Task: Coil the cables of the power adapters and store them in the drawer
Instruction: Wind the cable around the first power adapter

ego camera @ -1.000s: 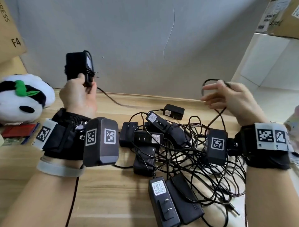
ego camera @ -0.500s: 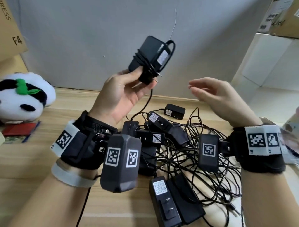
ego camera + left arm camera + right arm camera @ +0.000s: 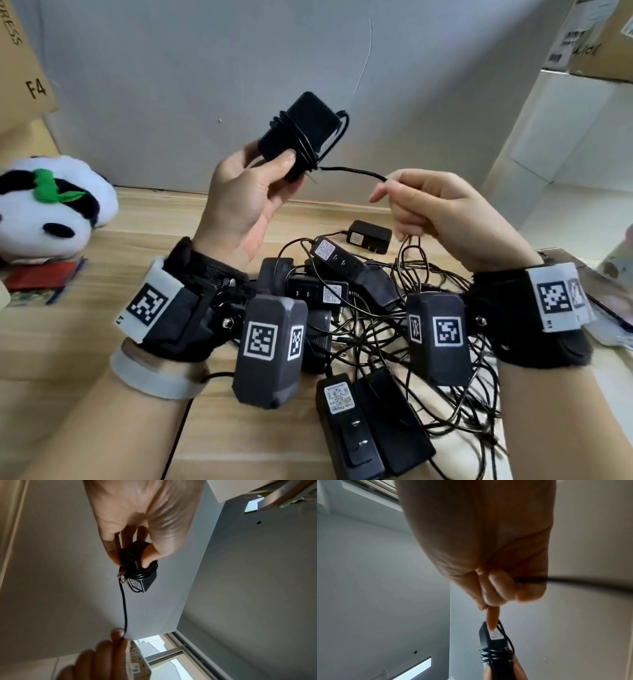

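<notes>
My left hand (image 3: 246, 192) holds a black power adapter (image 3: 301, 128) up in front of the wall, thumb on its near face, with several turns of cable wound around its body. In the left wrist view the same adapter (image 3: 139, 573) shows its plug prongs beside my thumb. The free cable (image 3: 356, 171) runs right from it to my right hand (image 3: 431, 209), which pinches it in curled fingers. In the right wrist view that cable (image 3: 573, 580) leaves my fist sideways. A tangle of black adapters and cables (image 3: 359, 308) lies on the wooden table (image 3: 68, 342) below. No drawer is in view.
A plush panda (image 3: 51, 205) sits at the left over red and green flat items (image 3: 37, 277). Cardboard boxes stand at the upper left (image 3: 20, 61) and upper right (image 3: 596, 37). A grey wall (image 3: 205, 68) backs the table. Papers (image 3: 613, 298) lie at the right edge.
My left hand swung the adapter from the far left to the centre and turned it. My right hand, empty half a second ago, now pinches the cable close to the adapter.
</notes>
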